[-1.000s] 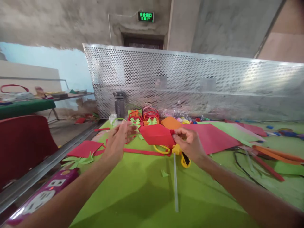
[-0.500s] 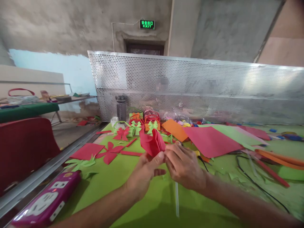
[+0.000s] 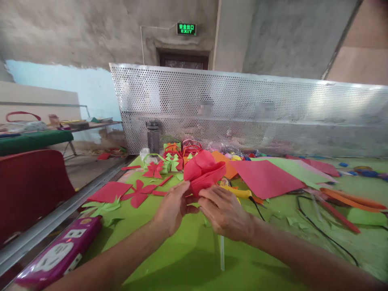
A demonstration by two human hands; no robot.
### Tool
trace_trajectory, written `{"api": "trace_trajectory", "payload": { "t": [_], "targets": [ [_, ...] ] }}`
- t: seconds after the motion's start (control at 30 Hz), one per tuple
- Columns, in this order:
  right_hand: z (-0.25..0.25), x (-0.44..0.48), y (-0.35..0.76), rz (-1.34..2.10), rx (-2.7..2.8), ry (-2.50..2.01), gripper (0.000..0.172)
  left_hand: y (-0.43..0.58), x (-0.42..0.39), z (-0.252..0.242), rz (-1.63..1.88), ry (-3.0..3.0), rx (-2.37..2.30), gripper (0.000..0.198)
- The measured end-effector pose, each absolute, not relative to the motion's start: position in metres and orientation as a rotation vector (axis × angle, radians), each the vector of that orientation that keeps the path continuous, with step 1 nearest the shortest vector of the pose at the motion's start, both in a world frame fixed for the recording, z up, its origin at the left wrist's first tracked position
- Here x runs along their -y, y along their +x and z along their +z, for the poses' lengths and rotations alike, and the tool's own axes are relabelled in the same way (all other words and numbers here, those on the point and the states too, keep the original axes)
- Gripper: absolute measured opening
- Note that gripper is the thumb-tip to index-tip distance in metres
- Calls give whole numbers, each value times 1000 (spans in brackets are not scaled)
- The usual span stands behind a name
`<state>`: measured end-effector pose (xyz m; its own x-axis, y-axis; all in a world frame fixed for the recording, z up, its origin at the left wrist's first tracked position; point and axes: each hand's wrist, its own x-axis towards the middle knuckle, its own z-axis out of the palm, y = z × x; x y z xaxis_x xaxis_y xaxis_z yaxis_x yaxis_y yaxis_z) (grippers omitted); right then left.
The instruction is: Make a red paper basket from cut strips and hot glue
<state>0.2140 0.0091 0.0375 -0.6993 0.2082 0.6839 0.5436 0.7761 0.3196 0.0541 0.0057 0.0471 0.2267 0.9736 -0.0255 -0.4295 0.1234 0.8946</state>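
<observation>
My left hand and my right hand meet over the green table cover, both pinching the base of a folded red paper piece that fans upward between them. A thin clear stick lies on the cover under my right wrist. Yellow-handled scissors lie just beyond my right hand. A red paper flower cut-out lies flat to the left of my left hand.
Large red sheet, orange sheet and light green sheet lie at right. Small paper baskets and a dark bottle stand by the perforated metal screen. A purple power strip sits front left; a black cable runs right.
My left hand came in from the left and joined my right on the red paper. The flat sheet is now gathered into a folded, fanned shape held closer to me.
</observation>
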Motion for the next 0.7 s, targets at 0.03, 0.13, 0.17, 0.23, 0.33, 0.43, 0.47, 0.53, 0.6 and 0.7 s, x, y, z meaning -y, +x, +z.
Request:
{"api": "trace_trajectory", "payload": {
  "t": [0.03,0.13,0.17,0.23,0.33,0.43,0.47,0.53,0.6,0.7],
  "targets": [
    [39,-8,214,-673,2313,-552,16,52,-7,50,1189,921,-771,19],
    [46,-5,216,-612,2237,-502,16,44,-14,58,1189,965,-820,15],
    [49,-3,217,-564,2196,-472,14,40,-16,60,1179,983,-850,15],
    [58,1,220,-419,2103,-423,10,29,-21,62,1156,1010,-916,13],
    [71,0,225,-122,1920,-483,7,10,-23,59,1114,1082,-956,17],
    [74,-12,230,207,1758,-681,5,-3,-18,52,1100,1124,-957,16],
    [73,-17,231,325,1727,-721,9,-6,-16,49,1093,1128,-953,16],
    [67,-26,231,555,1690,-754,16,-9,-13,44,1074,1145,-946,17],
    [62,-29,229,710,1689,-765,22,-10,-11,38,1050,1179,-943,21],
    [59,-26,224,831,1757,-815,31,-13,-11,31,995,1262,-934,28]
  ]
}}
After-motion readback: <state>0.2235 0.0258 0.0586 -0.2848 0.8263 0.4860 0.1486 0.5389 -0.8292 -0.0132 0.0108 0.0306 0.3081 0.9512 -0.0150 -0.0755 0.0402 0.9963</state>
